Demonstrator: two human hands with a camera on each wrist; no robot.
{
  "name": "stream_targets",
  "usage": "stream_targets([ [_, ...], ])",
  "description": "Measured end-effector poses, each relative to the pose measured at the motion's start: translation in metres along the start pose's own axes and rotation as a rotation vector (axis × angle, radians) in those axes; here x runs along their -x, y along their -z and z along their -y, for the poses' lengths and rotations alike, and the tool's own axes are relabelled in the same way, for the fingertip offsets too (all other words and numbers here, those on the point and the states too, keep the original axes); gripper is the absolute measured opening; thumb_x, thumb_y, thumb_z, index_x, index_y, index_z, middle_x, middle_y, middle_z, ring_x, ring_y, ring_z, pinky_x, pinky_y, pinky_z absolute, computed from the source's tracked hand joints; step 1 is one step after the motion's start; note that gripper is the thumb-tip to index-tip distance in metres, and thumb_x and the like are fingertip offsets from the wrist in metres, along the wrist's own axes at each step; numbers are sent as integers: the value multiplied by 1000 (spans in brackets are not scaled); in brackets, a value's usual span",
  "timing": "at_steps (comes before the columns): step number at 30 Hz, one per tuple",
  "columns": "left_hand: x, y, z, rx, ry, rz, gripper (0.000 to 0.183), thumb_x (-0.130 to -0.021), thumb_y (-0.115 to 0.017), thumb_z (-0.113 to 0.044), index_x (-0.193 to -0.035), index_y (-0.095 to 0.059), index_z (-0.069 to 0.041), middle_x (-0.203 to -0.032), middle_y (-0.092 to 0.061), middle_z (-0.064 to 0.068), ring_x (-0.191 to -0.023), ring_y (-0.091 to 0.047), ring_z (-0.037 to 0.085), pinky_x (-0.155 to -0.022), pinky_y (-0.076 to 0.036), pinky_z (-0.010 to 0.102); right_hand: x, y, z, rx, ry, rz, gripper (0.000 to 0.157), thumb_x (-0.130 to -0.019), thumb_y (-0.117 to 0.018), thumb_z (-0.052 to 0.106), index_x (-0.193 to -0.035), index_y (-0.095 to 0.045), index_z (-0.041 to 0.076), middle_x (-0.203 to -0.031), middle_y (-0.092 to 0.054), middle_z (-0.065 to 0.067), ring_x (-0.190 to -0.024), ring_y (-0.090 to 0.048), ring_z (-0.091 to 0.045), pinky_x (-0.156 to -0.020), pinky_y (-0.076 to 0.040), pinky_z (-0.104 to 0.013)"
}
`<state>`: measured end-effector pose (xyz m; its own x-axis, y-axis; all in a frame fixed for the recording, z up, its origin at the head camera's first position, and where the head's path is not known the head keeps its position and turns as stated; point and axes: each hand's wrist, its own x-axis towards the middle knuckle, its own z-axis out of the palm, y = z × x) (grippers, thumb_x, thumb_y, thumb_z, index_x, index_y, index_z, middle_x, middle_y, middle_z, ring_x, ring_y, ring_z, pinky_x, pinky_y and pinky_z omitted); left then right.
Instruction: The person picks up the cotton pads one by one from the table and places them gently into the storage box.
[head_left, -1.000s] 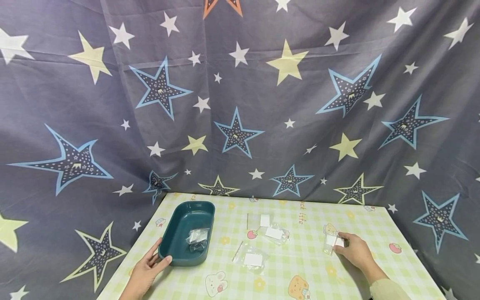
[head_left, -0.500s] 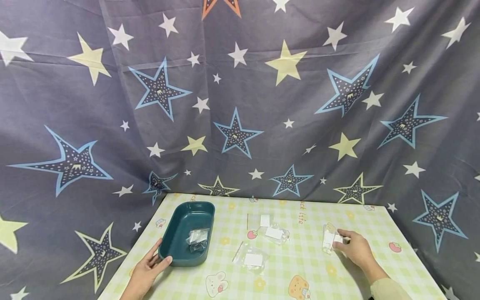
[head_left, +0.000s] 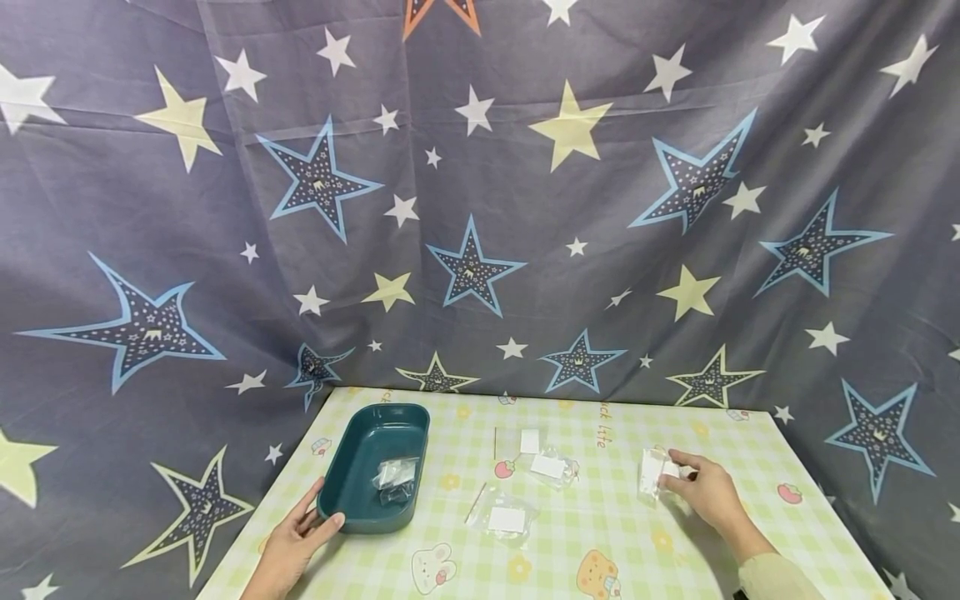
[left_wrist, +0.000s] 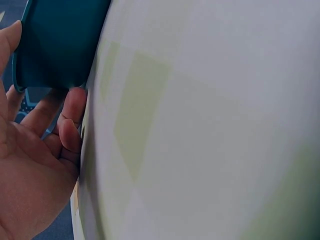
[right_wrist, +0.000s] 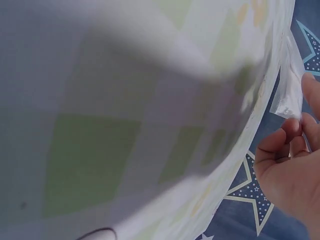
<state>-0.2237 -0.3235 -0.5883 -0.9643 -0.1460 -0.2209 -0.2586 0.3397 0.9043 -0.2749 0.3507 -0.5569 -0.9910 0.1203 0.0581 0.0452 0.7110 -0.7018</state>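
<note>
My left hand (head_left: 288,546) grips the near left corner of a dark teal rectangular dish (head_left: 371,518), thumb at the front rim and fingers along the side. In the left wrist view the fingers curl at the end of the dish. Inside it lies a small clear plastic bag (head_left: 396,475) with white in it. My right hand (head_left: 708,492) pinches another clear plastic bag (head_left: 651,477) with a white label, at the right side of the table. The right wrist view shows this bag (right_wrist: 291,85) raised off the cloth, hanging from the fingertips.
Between the hands lie several clear bags: one with a white label (head_left: 507,520) at the front, one with a white label (head_left: 549,467) and another with a white square (head_left: 529,441) behind. A green checked cloth (head_left: 465,575) covers the table. A starry grey curtain (head_left: 480,350) hangs behind.
My right hand has lifted its plastic bag slightly up and to the left. My left hand and the dish have stayed in place.
</note>
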Motion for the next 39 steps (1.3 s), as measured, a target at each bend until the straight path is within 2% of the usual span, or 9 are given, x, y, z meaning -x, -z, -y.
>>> stream_targets([
  [5, 1, 0, 1, 1, 8, -2, 103, -94, -78, -58, -174, -18, -32, -172, -26, 35, -158, -32, 50, -118, -54, 51, 0, -3, 3, -27, 30, -2, 65, -95, -84, 28, -148, -61, -1, -134, -70, -26, -83, -58, -12, -61, -49, -23],
  [10, 1, 0, 2, 8, 5, -2, 103, -94, -78, -57, -174, -18, -32, -171, -26, 35, -158, -33, 49, -117, -54, 51, 0, -5, 9, -57, 48, 14, 66, -96, -82, 29, -150, -59, 0, -136, -68, -26, -79, -53, -11, -59, -47, -24],
  [16, 1, 0, 1, 12, -3, -2, 103, -94, -79, -56, -174, -19, -31, -171, -26, 35, -157, -33, 50, -116, -55, 49, 0, -8, 19, -74, 74, 18, 65, -97, -82, 30, -150, -60, 1, -138, -66, -27, -80, -53, -9, -59, -47, -23],
  [25, -2, 0, 2, 26, 2, -9, 103, -93, -80, -55, -173, -20, -31, -170, -29, 34, -157, -34, 49, -115, -56, 48, -2, -15, 32, -108, 113, -11, 61, -94, -85, 23, -147, -63, 1, -135, -70, -24, -73, -51, -5, -57, -46, -22],
  [32, -2, 0, 2, 26, 3, -3, 102, -94, -79, -55, -174, -19, -31, -171, -27, 35, -158, -33, 49, -116, -55, 49, -3, -20, 40, -126, 131, -15, 60, -92, -86, 21, -145, -65, 0, -127, -72, -24, -70, -51, -5, -56, -45, -21],
  [39, 0, 0, 2, 20, 6, -9, 102, -93, -80, -55, -173, -20, -31, -171, -28, 34, -158, -34, 47, -117, -54, 49, -4, -24, 47, -153, 137, -2, 62, -93, -86, 22, -146, -64, 1, -132, -72, -21, -72, -51, -4, -57, -46, -21],
])
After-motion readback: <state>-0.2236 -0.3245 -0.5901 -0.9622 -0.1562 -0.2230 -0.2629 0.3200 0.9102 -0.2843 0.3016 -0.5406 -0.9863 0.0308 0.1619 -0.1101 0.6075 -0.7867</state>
